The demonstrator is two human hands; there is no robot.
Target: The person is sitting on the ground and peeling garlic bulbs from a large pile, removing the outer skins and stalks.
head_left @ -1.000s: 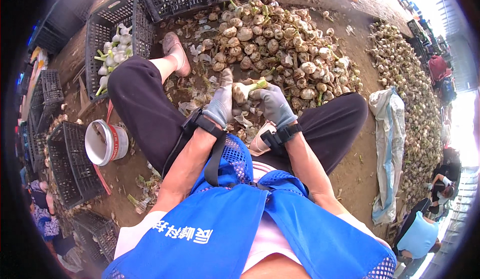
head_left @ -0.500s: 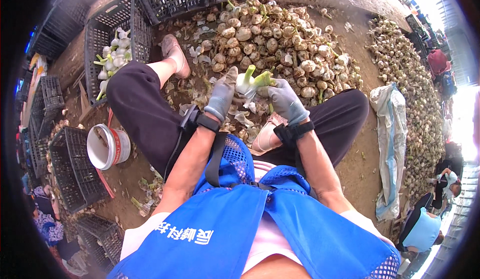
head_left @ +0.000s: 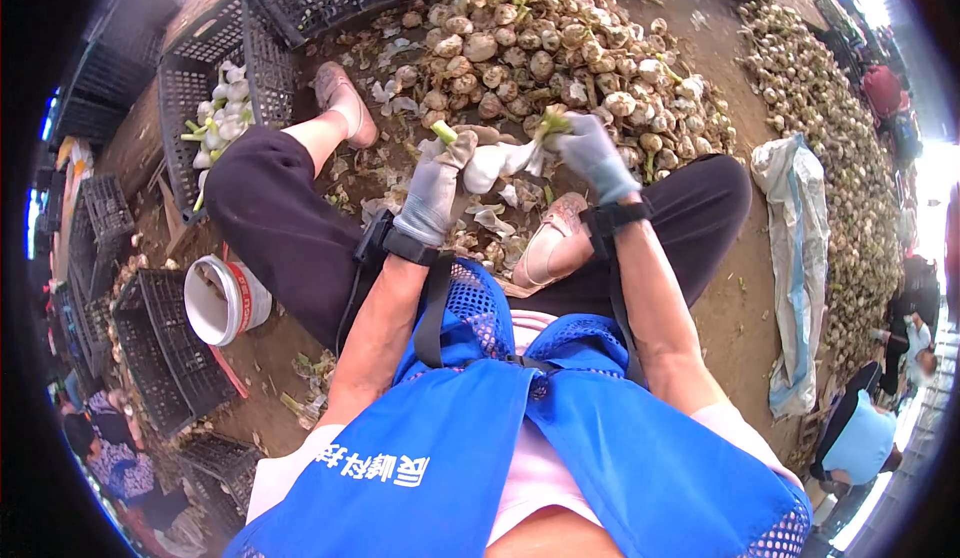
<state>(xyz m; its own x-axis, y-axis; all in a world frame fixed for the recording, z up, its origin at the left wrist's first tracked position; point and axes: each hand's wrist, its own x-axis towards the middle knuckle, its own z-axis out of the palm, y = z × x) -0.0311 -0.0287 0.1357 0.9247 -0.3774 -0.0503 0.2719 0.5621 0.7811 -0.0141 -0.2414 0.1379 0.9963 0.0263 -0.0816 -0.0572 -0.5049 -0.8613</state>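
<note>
A white garlic bulb (head_left: 484, 170) is in my gloved left hand (head_left: 436, 190), whose fingers are closed round it, with its cut green stem poking out above the thumb. Off to the right, my gloved right hand (head_left: 592, 154) is closed on a strip of garlic skin (head_left: 548, 136) with a greenish end. This pale strip stretches between the bulb and the right fingers. Just beyond both hands lies a heap of unpeeled garlic (head_left: 540, 63), brown with soil. Loose skins (head_left: 492, 220) litter the ground below the hands.
At the left, a black crate (head_left: 178, 118) holds clean white garlic. A white bucket (head_left: 228, 300) stands beside my left knee, near another black crate (head_left: 170, 348). Right of my knee lies a white sack (head_left: 795, 258), with more garlic (head_left: 850, 208) beyond. Other people sit at both edges.
My right hand has moved right and slightly up, away from the left, drawing a skin strip off the bulb. The left hand has shifted slightly left, and the bulb's stem now tilts left.
</note>
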